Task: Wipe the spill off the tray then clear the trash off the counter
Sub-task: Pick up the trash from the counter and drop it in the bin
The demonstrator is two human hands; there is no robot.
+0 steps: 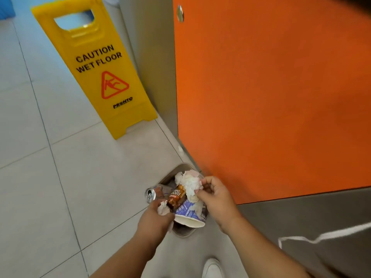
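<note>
My left hand (154,216) grips a bundle of trash over a small grey bin (181,233) on the floor: a silver drink can (151,195), a brown snack wrapper (176,195) and a white tissue scrap (163,208). A purple-and-white paper cup (190,216) lies on its side between my hands, its open mouth toward me. My right hand (217,197) pinches a crumpled white tissue wad (189,182) above the bin. Most of the bin is hidden under the trash.
An orange counter panel (271,97) rises to the right, with grey base beneath. A yellow "Caution Wet Floor" sign (100,71) stands on the pale tiled floor (40,177) at upper left. My white shoe (212,268) shows at the bottom.
</note>
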